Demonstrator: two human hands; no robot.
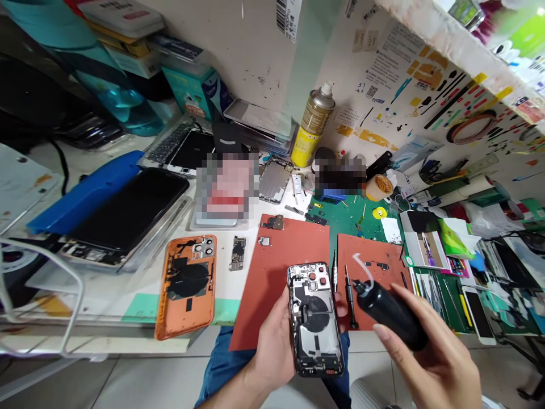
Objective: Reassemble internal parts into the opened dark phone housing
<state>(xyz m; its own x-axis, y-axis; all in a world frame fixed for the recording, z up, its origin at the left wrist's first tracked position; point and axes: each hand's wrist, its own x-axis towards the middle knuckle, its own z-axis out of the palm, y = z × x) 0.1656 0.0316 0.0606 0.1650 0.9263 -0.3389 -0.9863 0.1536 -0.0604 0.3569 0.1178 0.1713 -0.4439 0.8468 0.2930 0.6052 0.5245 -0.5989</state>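
My left hand [275,335] is wrapped round a phone housing [327,346], its open inner side facing up, with a black round coil and camera openings showing. It is tilted slightly, over the front edge of the red mat [281,278]. In my right hand [443,352] is a black bottle [394,312] with a thin, curved, whitish spout that points up and left. The bottle lies nearly level, to the right of the housing and apart from it. Two screwdrivers [349,295] rest between the hands, near a second red mat [387,255].
An orange phone housing [187,289] and a small circuit board [237,253] lie at left. Behind them is a large black-screened phone [131,210]. A yellow spray can [313,125] stands at the back. Tweezers and other tools [438,295] line the right side.
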